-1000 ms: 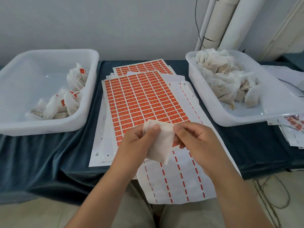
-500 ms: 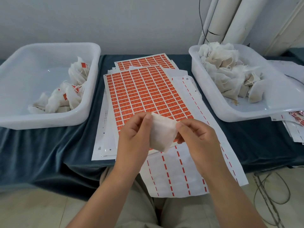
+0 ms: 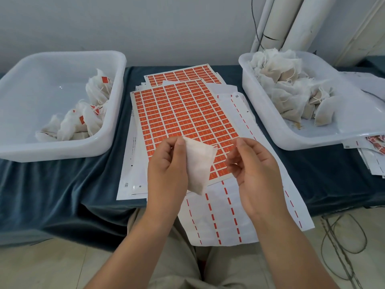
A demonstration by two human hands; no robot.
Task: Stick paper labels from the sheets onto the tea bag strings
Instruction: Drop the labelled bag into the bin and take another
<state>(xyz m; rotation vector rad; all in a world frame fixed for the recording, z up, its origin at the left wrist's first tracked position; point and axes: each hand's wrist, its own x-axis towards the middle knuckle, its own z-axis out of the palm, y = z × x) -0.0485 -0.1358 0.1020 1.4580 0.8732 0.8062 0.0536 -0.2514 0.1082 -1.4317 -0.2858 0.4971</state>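
My left hand (image 3: pixel 166 172) grips a white tea bag (image 3: pixel 199 163) by its upper left corner, holding it over the near end of the orange label sheet (image 3: pixel 183 115). My right hand (image 3: pixel 252 170) is just right of the bag and apart from it. Its fingers are curled and blurred, and no string shows between them. Unlabelled tea bags (image 3: pixel 287 90) are piled in the right white tub (image 3: pixel 262 122). Bags with orange labels (image 3: pixel 83 117) lie in the left white tub (image 3: pixel 112 113).
A used backing sheet (image 3: pixel 225 217) with red dashes hangs over the table's front edge above my lap. More sheets (image 3: pixel 373 155) stick out under the right tub. Dark blue cloth (image 3: pixel 52 190) covers the table. White pipes (image 3: pixel 291 24) and a cable stand behind the right tub.
My right hand has let go of the bag's right edge and drawn away to the right. The left hand still holds the bag, now tilted and hanging lower.
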